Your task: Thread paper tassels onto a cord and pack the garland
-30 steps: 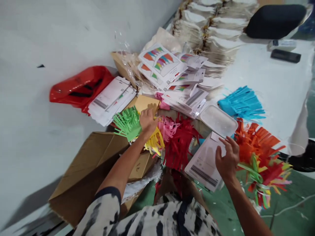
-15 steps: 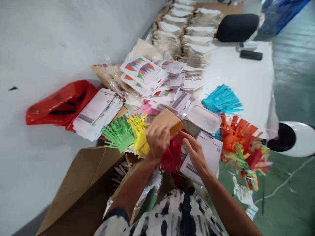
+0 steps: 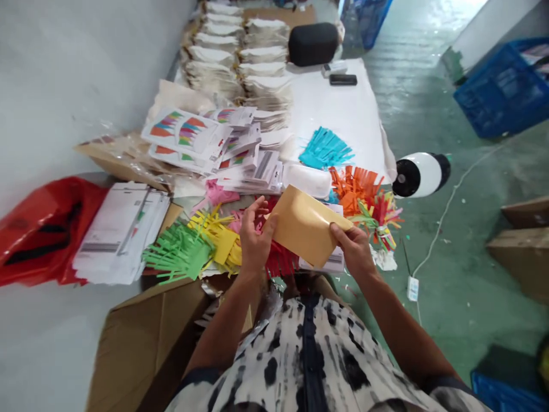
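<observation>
Right grip [image 3: 355,247] pinches brown paper [image 3: 306,225]
Left grip [image 3: 256,241] is spread, thumb on the brown paper's edge; green fringe [image 3: 180,252] lies left of that grip.

Soft light, upper-right glare on floor [image 3: 407,57], slight blur

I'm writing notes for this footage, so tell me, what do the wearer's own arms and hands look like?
The left hand and right hand show no gloves. The forearms are uncovered; the short sleeves are off-white with black blotches and end in dark navy bands.
</observation>
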A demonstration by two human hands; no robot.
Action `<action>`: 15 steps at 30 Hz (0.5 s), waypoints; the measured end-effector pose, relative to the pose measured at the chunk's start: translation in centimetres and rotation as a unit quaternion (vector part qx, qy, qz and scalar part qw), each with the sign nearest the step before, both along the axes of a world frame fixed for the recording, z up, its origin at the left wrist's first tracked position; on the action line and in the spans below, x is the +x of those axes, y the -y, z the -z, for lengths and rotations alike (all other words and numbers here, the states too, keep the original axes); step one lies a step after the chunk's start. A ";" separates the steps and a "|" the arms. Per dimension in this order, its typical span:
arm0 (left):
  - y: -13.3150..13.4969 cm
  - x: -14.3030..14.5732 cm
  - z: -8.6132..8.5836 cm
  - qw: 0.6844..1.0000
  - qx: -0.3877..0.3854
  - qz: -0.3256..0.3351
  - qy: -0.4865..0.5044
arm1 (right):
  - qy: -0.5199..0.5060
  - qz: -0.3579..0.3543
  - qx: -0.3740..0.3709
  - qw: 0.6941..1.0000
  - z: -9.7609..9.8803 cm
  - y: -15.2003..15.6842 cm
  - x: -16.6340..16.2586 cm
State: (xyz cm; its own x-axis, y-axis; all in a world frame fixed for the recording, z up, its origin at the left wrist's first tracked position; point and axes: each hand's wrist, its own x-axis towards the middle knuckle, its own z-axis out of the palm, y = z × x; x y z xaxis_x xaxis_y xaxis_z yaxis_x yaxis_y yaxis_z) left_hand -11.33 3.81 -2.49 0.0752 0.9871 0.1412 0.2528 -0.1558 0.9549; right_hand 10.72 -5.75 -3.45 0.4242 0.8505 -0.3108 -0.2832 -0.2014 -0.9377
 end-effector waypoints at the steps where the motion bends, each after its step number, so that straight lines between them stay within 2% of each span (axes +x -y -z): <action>1: -0.1 0.3 -0.1 0.997 -0.057 0.035 0.030 | 0.000 -0.004 0.000 1.000 -0.1 0.8 0.2; 4: 0.1 1.2 -0.5 0.976 -0.168 0.118 0.071 | 0.003 -0.009 0.008 1.000 -0.2 2.7 0.9; 9: 1.2 2.8 -1.2 0.967 -0.193 0.159 0.041 | 0.037 0.054 0.046 0.997 -0.4 5.0 2.2; 11: 1.5 3.4 -1.6 0.978 -0.143 0.153 -0.005 | 0.061 0.079 0.042 0.994 -0.7 5.7 2.6; 13: 1.6 4.2 -2.4 0.990 -0.027 0.116 -0.081 | 0.094 0.092 0.034 0.991 -0.9 6.3 3.0; 15: 1.5 5.0 -3.5 0.974 0.097 0.120 -0.165 | 0.123 0.080 0.025 0.989 -1.1 7.0 3.3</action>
